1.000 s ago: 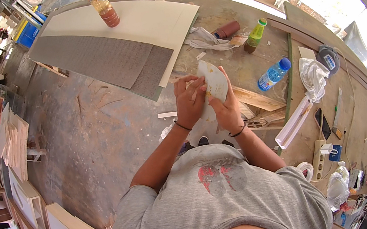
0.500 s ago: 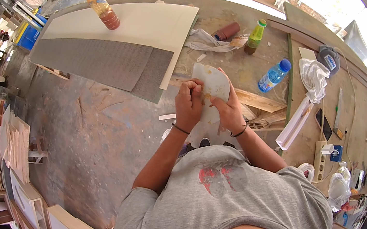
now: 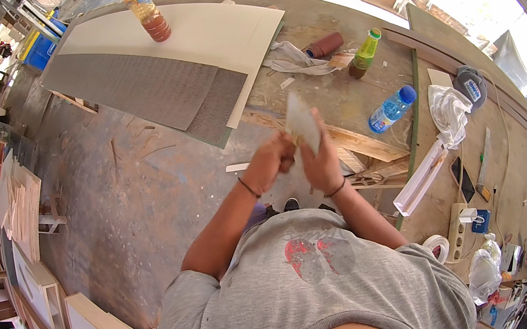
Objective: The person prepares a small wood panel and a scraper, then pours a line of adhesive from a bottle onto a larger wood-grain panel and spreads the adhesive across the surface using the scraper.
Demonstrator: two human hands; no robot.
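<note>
A thin, whitish translucent flat piece [image 3: 300, 123] is upright in front of my chest, tilted nearly edge-on and blurred at its top. My right hand [image 3: 323, 162] grips it along its right side, thumb toward me. My left hand [image 3: 269, 162] is closed with curled fingertips close to the piece's lower left edge; whether they touch it or pinch something small is hidden. Beyond my hands, the workbench [image 3: 330, 100] carries a blue-capped water bottle [image 3: 389, 111], a green bottle [image 3: 365, 55] and a maroon cylinder [image 3: 325, 46] beside a white cloth [image 3: 298, 60].
Grey sheets [image 3: 143, 80] and a cream board [image 3: 211, 26] lie at the far left, with an orange-topped bottle [image 3: 146, 12] standing there. On the right are a cap [image 3: 472, 85], a handsaw [image 3: 484, 164], a phone [image 3: 463, 179] and a power strip [image 3: 458, 231]. Wooden pieces [image 3: 22, 193] stack at left.
The whitish piece has turned from facing me to almost edge-on. My left hand has moved down and slightly left, off its face; my right hand has shifted a little left.
</note>
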